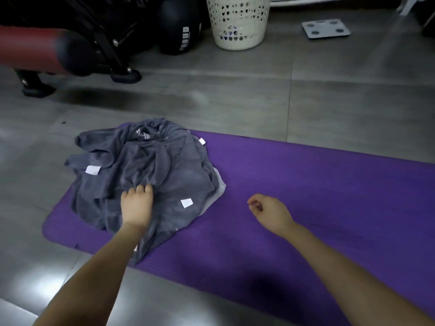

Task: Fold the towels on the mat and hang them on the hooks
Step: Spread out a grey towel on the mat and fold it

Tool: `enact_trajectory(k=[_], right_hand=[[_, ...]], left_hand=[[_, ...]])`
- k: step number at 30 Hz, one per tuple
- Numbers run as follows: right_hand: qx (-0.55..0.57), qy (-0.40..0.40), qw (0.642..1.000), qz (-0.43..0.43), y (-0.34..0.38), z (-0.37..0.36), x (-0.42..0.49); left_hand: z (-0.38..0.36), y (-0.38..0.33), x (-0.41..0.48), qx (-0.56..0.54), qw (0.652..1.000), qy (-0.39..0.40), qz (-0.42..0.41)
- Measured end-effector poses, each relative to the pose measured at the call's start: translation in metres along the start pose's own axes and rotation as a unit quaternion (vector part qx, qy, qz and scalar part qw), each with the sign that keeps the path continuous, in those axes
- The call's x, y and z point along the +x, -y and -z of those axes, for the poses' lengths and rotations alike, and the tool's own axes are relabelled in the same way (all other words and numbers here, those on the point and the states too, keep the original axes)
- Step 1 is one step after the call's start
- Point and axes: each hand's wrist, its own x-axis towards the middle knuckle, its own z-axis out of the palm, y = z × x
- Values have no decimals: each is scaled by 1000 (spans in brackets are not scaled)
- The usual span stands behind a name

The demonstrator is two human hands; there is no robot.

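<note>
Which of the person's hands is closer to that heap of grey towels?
The left hand: it lies on the grey towels, fingers dug into the cloth. The right hand hangs loosely curled over bare purple mat, clear of the pile.

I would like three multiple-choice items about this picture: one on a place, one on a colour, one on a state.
1. Where does the pile of grey towels lie?
A. on the left end of the mat
B. inside the basket
C. on the scale

2. What colour is the mat?
A. green
B. purple
C. red

3. What is the left hand doing?
A. hanging in the air
B. pressing on the scale
C. gripping the towels

Key: 1 A, the pile covers the mat's left end. 2 B, its bare surface is purple. 3 C, its fingers dig into the cloth; the right hand holds nothing.
</note>
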Motion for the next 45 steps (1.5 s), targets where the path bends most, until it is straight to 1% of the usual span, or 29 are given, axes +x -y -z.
enact_trajectory(k=[3, 4, 6, 7, 8, 10, 12, 14, 17, 19, 21, 24, 26, 28, 30, 31, 33, 36, 39, 41, 43, 45], right_hand=[[-15, 8, 1000, 2, 6, -2, -15], [-19, 7, 1000, 6, 9, 1, -18], [-25, -8, 1000, 16, 18, 12, -18], [-24, -18, 999, 22, 24, 19, -17], [-19, -31, 999, 26, 30, 27, -16], [-4, -60, 998, 35, 42, 42, -18], [11, -75, 996, 46, 52, 51, -24], [18, -78, 995, 58, 59, 57, -28], [50, -84, 994, 53, 63, 52, -26], [72, -78, 993, 43, 64, 38, -22], [84, -60, 994, 36, 63, 20, -17], [91, -36, 995, 22, 60, -8, -7], [93, -28, 995, 8, 56, -23, -2], [89, -18, 996, -8, 53, -36, 0], [83, -5, 997, -7, 51, -46, 1], [82, -3, 997, 0, 50, -47, 2], [102, -9, 995, 17, 51, -44, 5], [183, -32, 982, 40, 58, -25, 7], [287, -63, 954, 58, 67, 6, 5], [342, -88, 933, 75, 72, 36, 0], [373, -110, 916, 100, 75, 75, -7], [389, -124, 904, 129, 75, 120, -18]], left_hand=[[4, 8, -1, -58, 998, -22, -26], [12, 8, 1, -73, 996, -46, -31], [35, 2, 10, -88, 988, -119, -53], [50, -1, 17, -94, 984, -140, -64], [65, -4, 23, -101, 981, -150, -74], [85, -7, 36, -117, 979, -143, -79], [94, -1, 44, -130, 984, -98, -69], [91, 4, 45, -138, 989, -19, -54], [74, -2, 35, -138, 986, 96, 0], [53, -12, 27, -160, 978, 126, 33], [33, -22, 20, -158, 977, 136, 52], [6, -32, 13, -82, 982, 160, 62], [-5, -33, 9, -34, 988, 145, 48], [-10, -27, 10, -23, 992, 123, 19], [-9, -15, 13, -78, 994, 73, -17], [-2, -10, 16, -119, 991, 48, -41], [19, -4, 24, -165, 984, -1, -72], [69, -11, 35, -209, 967, -76, -129], [135, -39, 45, -275, 938, -129, -167], [184, -62, 56, -307, 928, -127, -169], [229, -86, 73, -314, 932, -97, -153], [268, -108, 90, -306, 935, -78, -160]])
